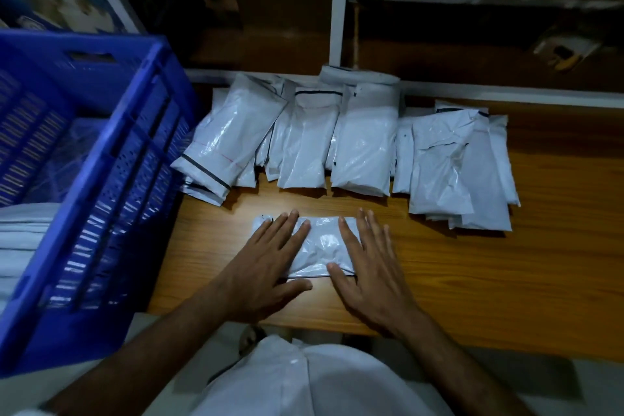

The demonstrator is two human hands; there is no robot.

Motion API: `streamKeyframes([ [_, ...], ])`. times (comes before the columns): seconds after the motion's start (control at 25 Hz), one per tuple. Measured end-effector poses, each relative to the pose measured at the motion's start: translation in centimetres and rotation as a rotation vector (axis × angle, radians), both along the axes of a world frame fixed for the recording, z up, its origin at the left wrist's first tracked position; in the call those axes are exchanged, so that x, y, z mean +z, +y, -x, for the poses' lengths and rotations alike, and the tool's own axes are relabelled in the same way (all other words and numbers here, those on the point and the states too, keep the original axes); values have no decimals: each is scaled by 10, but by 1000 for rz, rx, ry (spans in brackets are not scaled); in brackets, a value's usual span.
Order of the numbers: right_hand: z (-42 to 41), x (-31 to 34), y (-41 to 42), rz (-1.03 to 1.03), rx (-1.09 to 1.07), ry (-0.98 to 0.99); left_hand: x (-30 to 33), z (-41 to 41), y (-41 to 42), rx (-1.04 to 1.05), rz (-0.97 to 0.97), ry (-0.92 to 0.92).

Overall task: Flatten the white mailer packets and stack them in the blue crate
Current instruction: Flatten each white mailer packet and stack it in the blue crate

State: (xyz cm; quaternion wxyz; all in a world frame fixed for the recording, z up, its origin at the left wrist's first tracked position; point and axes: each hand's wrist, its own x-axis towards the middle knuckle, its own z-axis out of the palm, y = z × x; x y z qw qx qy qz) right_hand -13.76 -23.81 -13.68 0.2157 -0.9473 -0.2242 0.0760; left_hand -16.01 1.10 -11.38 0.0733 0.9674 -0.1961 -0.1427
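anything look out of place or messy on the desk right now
Nothing is spilled or damaged. The row of white plastic mailer packets behind the hands is untidy: its leftmost packet lies tilted towards the blue slatted plastic crate. Both hands, left and right, press one crinkled packet flat on the wooden desk.

Left hand [266, 263], right hand [368, 263] flat, fingers spread.

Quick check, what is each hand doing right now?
Left hand: open, fingers straight, pressing flat on the white mailer packet.
Right hand: open, pressing the same packet.
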Motion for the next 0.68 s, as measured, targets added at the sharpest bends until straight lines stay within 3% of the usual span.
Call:
streamKeyframes([
  [0.12,9,7,-5,40,183,-34,1,7,13,12,-49,-11],
  [0.32,-2,11,10,102,125,-83,11,-2,17,4,-85,-15],
  [0.68,-47,84,24,-12,194,-375,99,1,10,170,-151,-376],
])
